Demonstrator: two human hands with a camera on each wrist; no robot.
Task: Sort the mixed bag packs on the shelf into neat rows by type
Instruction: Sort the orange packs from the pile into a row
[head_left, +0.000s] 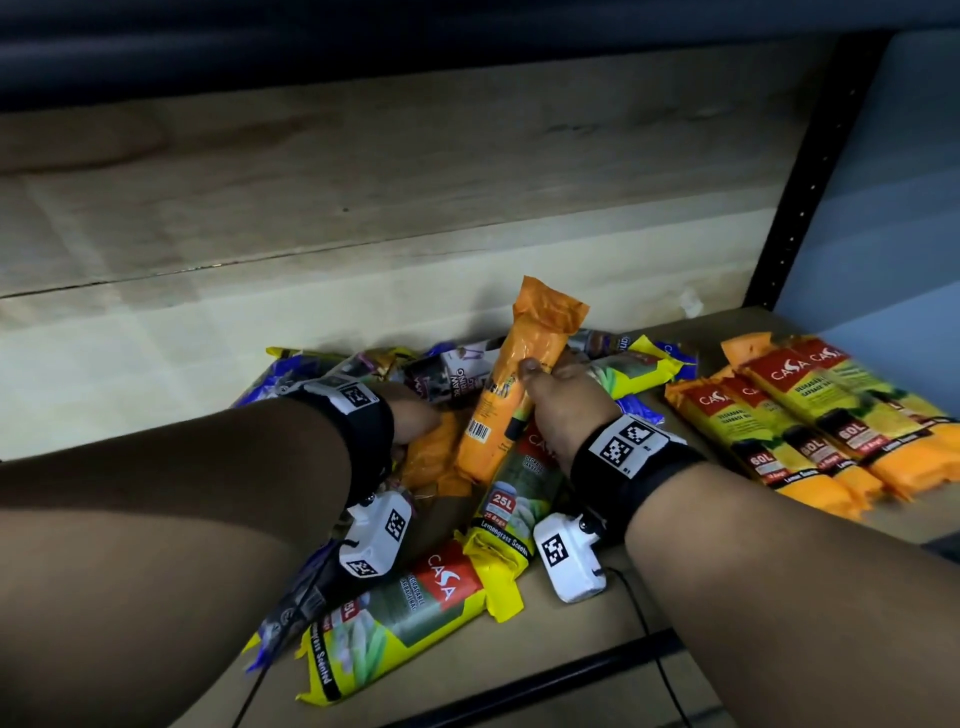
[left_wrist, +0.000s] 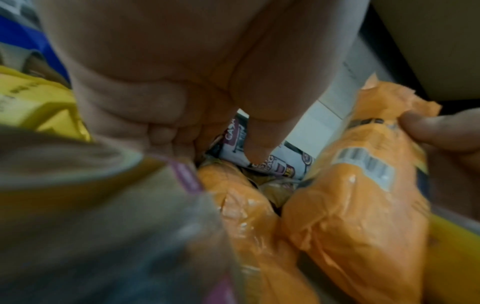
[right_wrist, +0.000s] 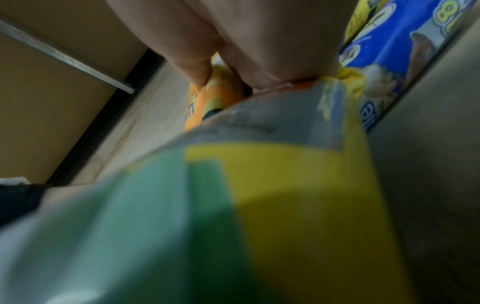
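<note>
Your right hand (head_left: 558, 410) has its grip clenched round the orange pack (head_left: 511, 395), mid-pile on the shelf (head_left: 597, 618). Pack's tilted up, long axis running 7 to 1 o'clock, crimped end up toward 1, barcode face toward you. Left hand (head_left: 413, 421) sits on another orange pack (head_left: 434, 457) at 9 o'clock of it; grip there can't be told. Sorted orange row (head_left: 810, 421) lies at 3 o'clock, well apart.
</note>
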